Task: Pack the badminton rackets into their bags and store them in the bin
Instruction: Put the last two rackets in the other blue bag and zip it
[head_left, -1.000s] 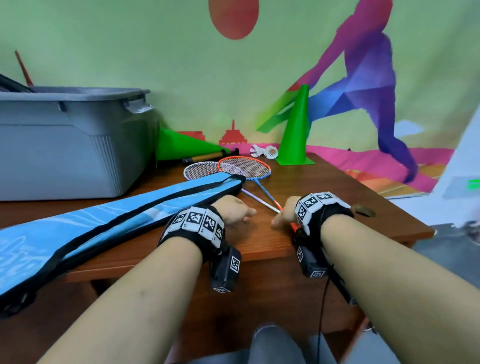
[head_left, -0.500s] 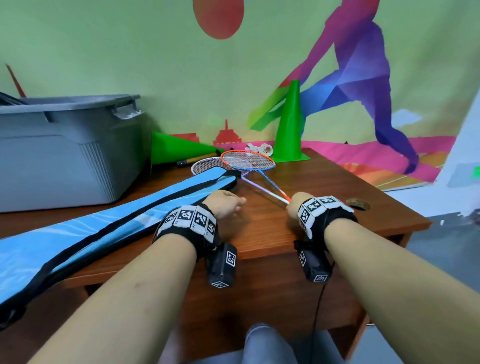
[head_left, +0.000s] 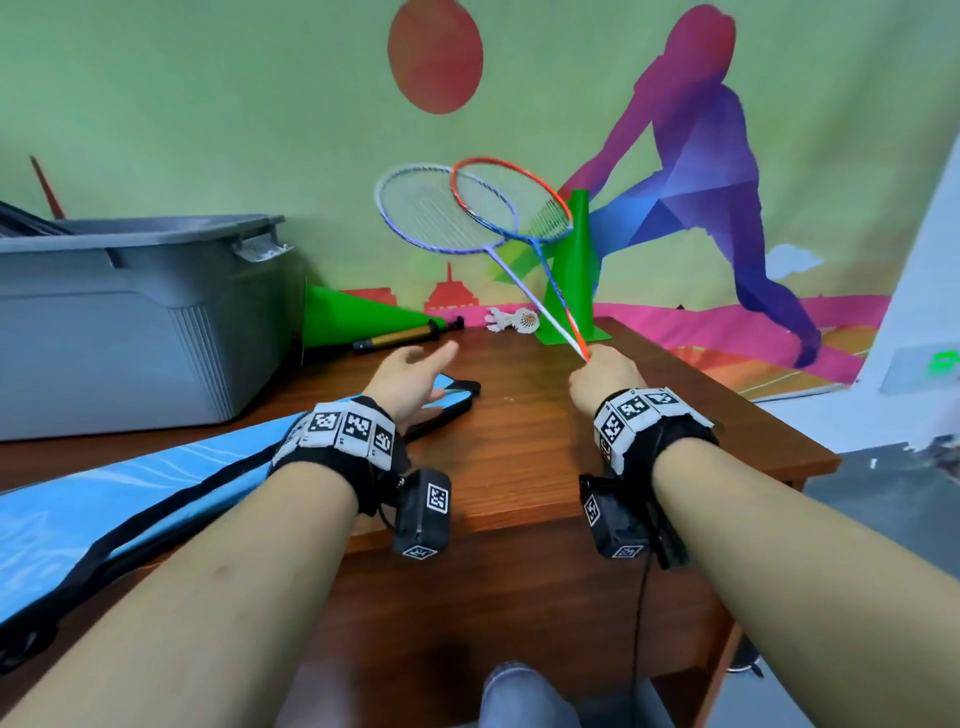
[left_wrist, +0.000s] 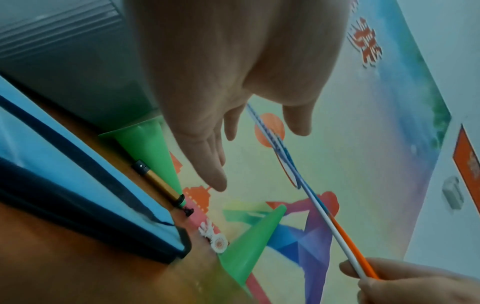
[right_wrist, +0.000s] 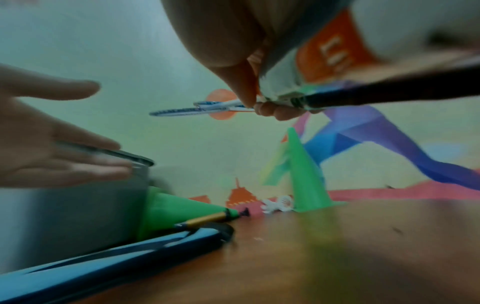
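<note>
The right hand (head_left: 602, 376) is closed round the grips of two badminton rackets, its fingers (right_wrist: 275, 110) curled about the handles and holding them off the table (head_left: 545, 467). Both rackets run up and away from those fingers, their long axes leaning toward the left, heads high against the wall mural. The orange-framed racket (head_left: 511, 200) has a blue and orange shaft; the purple-framed racket (head_left: 441, 215) has a pale shaft, and its head lies left of and partly behind the orange one. The two shafts cross just below the heads.

The left hand (head_left: 410, 376) holds nothing, palm turned inward, its fingers (left_wrist: 213, 168) straight and slightly spread, hovering above the near end of the blue racket bag (head_left: 171, 488). The bag lies flat, its long axis running from beside those fingers back toward the person's left, past the table's near edge. A black strap trails along it.

Left of the left fingers stands the grey bin (head_left: 130, 322), its rim open at the top.

In the right wrist view an orange label on a handle shows white letters, blurred, perhaps "LI"; the rest cannot be read.

Beyond the fingers lie a green cone on its side (head_left: 358, 314), a gold and black pump (head_left: 400, 338), a white shuttlecock (head_left: 511, 319) and an upright green cone (head_left: 574, 270). Bare wood lies between the two hands and out to the table's right edge.
</note>
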